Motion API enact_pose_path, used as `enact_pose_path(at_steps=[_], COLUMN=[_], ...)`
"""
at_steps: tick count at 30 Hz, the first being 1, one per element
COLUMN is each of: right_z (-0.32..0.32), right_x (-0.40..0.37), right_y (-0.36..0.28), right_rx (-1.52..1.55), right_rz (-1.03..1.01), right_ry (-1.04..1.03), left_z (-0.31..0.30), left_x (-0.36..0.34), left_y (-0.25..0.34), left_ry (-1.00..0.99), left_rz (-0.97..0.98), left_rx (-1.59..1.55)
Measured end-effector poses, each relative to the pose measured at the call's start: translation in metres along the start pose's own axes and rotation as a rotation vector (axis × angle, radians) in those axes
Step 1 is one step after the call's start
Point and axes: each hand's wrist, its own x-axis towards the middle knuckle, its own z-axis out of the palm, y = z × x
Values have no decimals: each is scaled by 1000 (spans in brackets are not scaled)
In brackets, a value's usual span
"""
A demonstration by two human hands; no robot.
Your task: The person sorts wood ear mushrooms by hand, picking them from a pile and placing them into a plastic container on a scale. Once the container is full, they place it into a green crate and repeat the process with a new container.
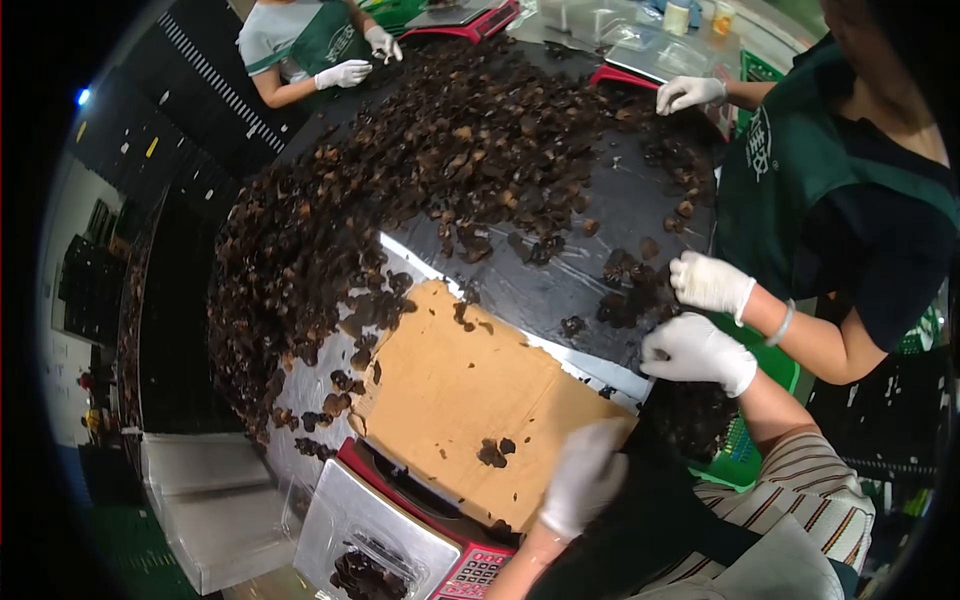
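Apparently right hand (697,352) grip half-curled on dried fungus (628,290) (left hand (585,478) blurred, grip untellable).

Matt cardboard sheet (450,390), glossy plastic film (620,200), wrinkled dried fungus (330,220), smooth metal scale pan (365,520)

A red scale (470,565) stands at the near edge of the bench (600,200), with a clear tray (365,570) on its steel pan. White boxes (205,500) lie beside the scale, off the bench. Far across from the scale are a co-worker's green apron (325,40) and a second scale (470,22).
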Motion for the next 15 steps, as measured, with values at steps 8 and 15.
enact_pose_path(at_steps=[8,15], right_z=[65,23], right_x=[90,42], right_y=[-4,17], right_rx=[-62,-148], right_rz=[-485,-183], right_ry=[581,31], left_z=[-36,-18], left_x=[-33,-27], left_y=[-35,-52], left_ry=[208,266], left_rz=[-599,-389], left_rx=[814,363])
